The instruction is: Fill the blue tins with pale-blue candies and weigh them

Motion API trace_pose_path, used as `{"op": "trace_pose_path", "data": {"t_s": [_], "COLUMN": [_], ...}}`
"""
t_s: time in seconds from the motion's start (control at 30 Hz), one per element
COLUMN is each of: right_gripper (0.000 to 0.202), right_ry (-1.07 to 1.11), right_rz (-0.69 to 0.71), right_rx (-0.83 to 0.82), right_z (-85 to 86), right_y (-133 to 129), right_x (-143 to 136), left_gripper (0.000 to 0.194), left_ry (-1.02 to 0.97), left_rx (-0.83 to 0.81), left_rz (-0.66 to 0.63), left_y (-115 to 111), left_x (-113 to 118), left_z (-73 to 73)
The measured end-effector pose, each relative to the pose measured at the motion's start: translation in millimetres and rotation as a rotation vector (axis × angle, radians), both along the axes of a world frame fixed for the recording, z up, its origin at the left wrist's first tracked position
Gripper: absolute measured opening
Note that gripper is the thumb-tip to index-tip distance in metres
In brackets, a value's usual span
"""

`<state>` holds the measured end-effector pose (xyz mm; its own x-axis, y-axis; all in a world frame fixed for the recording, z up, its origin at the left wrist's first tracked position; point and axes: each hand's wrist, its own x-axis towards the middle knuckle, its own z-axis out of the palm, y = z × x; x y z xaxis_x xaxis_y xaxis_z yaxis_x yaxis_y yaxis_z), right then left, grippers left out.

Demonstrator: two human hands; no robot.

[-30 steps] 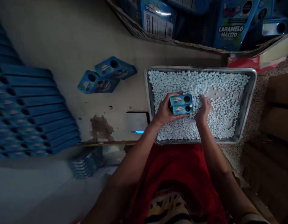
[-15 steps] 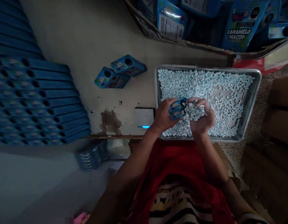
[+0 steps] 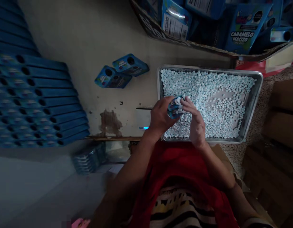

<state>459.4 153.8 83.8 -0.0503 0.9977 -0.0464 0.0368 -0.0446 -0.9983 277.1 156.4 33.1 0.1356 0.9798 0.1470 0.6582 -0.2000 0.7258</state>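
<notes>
Small blue boxes [image 3: 172,111] are gripped in my left hand [image 3: 159,117], over the left part of a metal tray [image 3: 253,104]. Pale blue-white candies [image 3: 184,79] cover much of the tray, and some lie on top of the held boxes. My right hand [image 3: 196,125] is beside the boxes, its palm turned toward them and its fingers stretched out over their top. A scale [image 3: 143,117] with a lit blue display sits left of the tray, partly behind my left hand.
Two blue boxes [image 3: 130,65] lie on the table [image 3: 89,41]. Stacked blue boxes [image 3: 37,101] stand at the left. A large carton [image 3: 151,30] full of blue packages is at the top right. Brown cardboard boxes [image 3: 281,123] stand at the right.
The heap of candies in my right hand is gone from its palm; that hand has moved left and its fingers have straightened. Candies now show on top of the boxes, which have shifted slightly left.
</notes>
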Motion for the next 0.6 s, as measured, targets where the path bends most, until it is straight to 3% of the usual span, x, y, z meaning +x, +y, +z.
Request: {"op": "trace_pose_path", "data": {"t_s": [0.1,0.17,0.3,0.43,0.53,0.6], "right_gripper": [0.051,0.036,0.019,0.021,0.042,0.061], "right_ry": [0.023,-0.127,-0.601,-0.787,-0.824,-0.838], "right_rz": [-0.185,-0.293,-0.248,-0.083,0.075,0.158], "right_rx": [0.009,-0.05,0.041,0.244,0.21,0.155], "right_z": [-18.7,-35.3,-65.5,-82.1,-89.9,-95.7], "right_y": [-9.2,-13.5,-1.1,56.6,100.0,111.7], "right_x": [35.5,65.4,106.4,95.4,67.3,52.5], "left_gripper": [0.078,0.078,0.079,0.078,0.083,0.099], "left_ry": [-0.037,-0.039,-0.034,-0.027,-0.148,-0.259], "left_rx": [-0.048,-0.061,-0.086,-0.108,-0.104,-0.136], "left_rz": [-0.033,-0.014,-0.002,0.05,0.034,0.074], "left_y": [0.2,-2.5,-10.7,-17.4,-22.5,-26.8], "left_x": [7.2,10.2,5.4,-0.1,4.2,8.2], "left_z": [-6.3,-7.1,-5.0,-8.9,-21.9,-31.3]}}
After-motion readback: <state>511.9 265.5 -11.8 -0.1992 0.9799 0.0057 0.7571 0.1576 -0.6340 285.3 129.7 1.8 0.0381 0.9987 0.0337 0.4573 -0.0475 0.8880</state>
